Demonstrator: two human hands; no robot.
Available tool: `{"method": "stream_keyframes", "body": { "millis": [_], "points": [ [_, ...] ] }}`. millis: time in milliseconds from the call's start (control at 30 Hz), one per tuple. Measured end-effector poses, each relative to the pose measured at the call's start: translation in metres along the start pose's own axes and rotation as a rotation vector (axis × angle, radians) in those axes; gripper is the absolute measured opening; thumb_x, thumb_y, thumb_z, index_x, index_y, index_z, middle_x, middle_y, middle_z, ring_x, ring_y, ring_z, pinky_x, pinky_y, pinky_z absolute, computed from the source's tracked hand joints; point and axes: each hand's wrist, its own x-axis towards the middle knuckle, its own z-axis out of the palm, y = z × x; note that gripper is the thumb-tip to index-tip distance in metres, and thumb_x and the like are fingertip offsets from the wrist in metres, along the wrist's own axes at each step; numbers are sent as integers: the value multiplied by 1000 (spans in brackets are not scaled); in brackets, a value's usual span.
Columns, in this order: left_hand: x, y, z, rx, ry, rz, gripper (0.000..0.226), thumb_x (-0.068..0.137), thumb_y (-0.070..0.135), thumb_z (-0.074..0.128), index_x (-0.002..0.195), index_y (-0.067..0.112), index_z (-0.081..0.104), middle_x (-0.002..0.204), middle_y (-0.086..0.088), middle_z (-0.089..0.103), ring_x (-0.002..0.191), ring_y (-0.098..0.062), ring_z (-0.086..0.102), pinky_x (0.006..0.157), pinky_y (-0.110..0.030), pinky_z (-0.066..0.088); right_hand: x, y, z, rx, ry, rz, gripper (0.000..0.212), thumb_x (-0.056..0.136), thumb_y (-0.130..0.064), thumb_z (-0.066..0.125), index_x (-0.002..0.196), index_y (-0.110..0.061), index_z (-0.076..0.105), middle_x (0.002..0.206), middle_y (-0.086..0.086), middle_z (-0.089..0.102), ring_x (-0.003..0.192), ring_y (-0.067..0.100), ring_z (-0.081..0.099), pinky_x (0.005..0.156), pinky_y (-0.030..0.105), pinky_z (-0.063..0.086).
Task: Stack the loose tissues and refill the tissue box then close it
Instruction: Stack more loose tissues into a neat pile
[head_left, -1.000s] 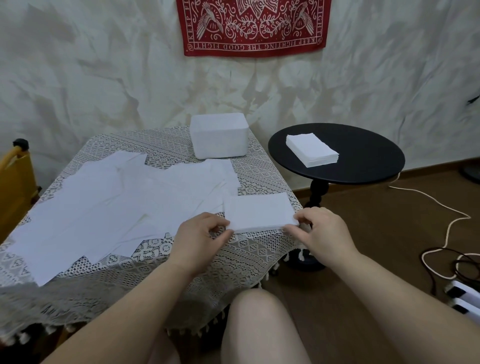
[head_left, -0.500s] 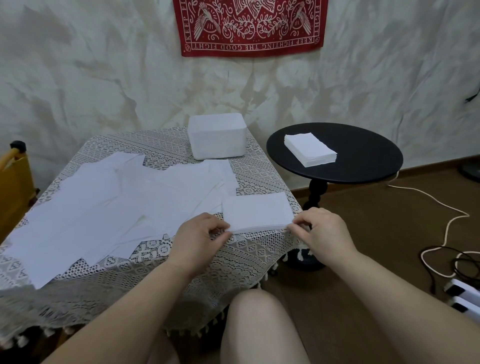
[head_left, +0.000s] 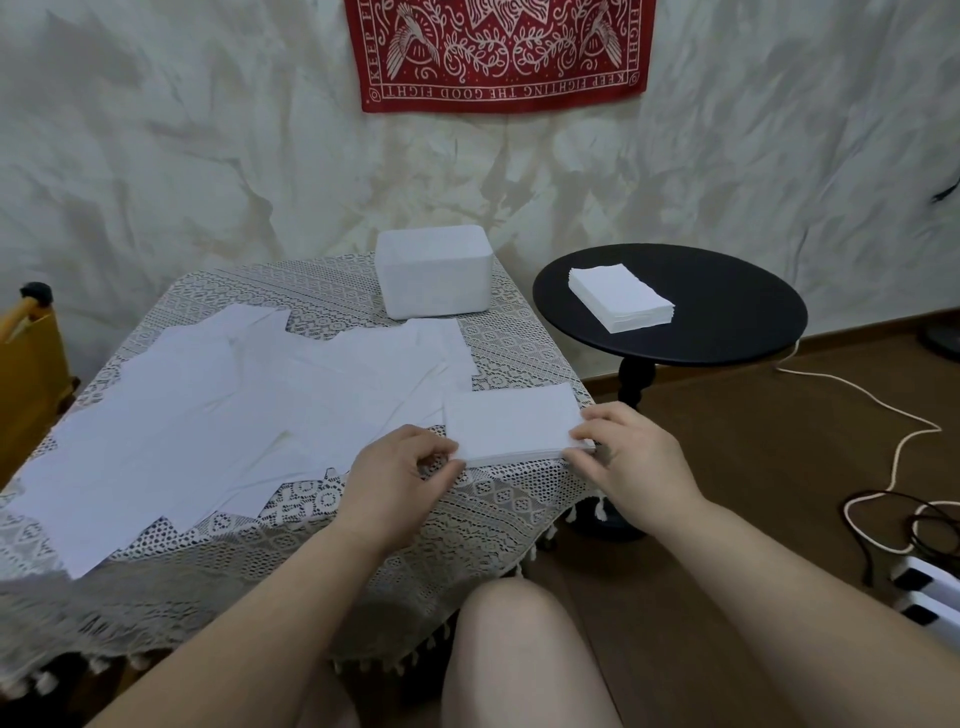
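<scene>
A thin white tissue stack (head_left: 511, 423) lies flat at the table's near right corner. Loose tissues (head_left: 223, 415) lie spread and overlapping across the lace cloth to its left. The white tissue box (head_left: 434, 270) stands at the far edge. A thicker stack (head_left: 621, 297) rests on the round black side table.

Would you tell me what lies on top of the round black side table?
A neat stack of white tissues lies on the black side table, toward its left side. Whatever is beneath the stack is covered.

Red banner (head_left: 498, 52) on wall; white cord (head_left: 883, 415) crosses floor.
</scene>
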Motion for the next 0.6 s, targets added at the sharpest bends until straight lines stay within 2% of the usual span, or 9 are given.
{"method": "stream_keyframes", "body": {
  "millis": [167, 367, 500, 600],
  "points": [
    [1, 0, -1, 4, -18, -8, 16, 79, 28, 74, 93, 20, 75, 90, 6, 69, 82, -9, 63, 78, -21, 46, 2, 1, 0, 18, -18, -21, 8, 76, -18, 77, 83, -14, 75, 94, -1, 67, 85, 18, 65, 74, 26, 49],
    [1, 1, -3, -26, -59, -17, 7, 79, 24, 74, 85, 20, 75, 82, 10, 66, 73, -2, 57, 68, -5, 37, 2, 2, -1, 4, -13, -51, 5, 75, -16, 78, 78, -14, 74, 87, -2, 66, 78, 16, 63, 69, 27, 52],
    [0, 2, -4, -40, -73, -15, 3, 80, 22, 73, 82, 19, 74, 78, 12, 61, 73, -6, 58, 69, -16, 43, 0, 0, -1, -43, 10, -91, 8, 71, -16, 81, 72, -16, 73, 80, -4, 66, 73, 17, 63, 61, 30, 55],
    [-1, 1, -3, -15, -73, 20, 5, 82, 21, 71, 85, 18, 75, 83, 8, 64, 77, -9, 59, 73, -24, 47, -3, -2, -3, -108, 15, -136, 10, 68, -16, 83, 71, -17, 74, 78, -5, 68, 69, 17, 63, 58, 27, 54]
  ]
}}
